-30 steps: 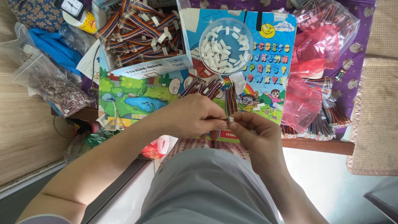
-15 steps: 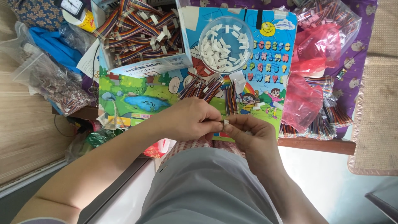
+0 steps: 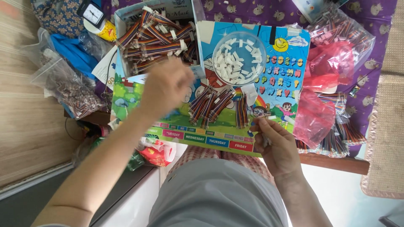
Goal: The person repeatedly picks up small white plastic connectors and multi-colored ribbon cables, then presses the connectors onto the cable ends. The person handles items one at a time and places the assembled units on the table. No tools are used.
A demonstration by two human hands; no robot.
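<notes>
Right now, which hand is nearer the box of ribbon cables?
Left. The left hand sits at the box of ribbon cables; the right hand is far off, lower right.

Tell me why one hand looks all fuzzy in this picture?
In the head view, the left hand is smeared by motion blur above the cardboard box of rainbow ribbon cables, while the right hand and the clear round bowl of white plastic connectors look sharp; the light is soft and even, with no strong glare.

Our left hand (image 3: 166, 86) is raised and stretched forward on a long, bare forearm, its back to the camera, fingers curled and motion-blurred. Our right hand (image 3: 275, 145) stays low near our lap, fingers bent, thumb and fingertips pinched together.
</notes>
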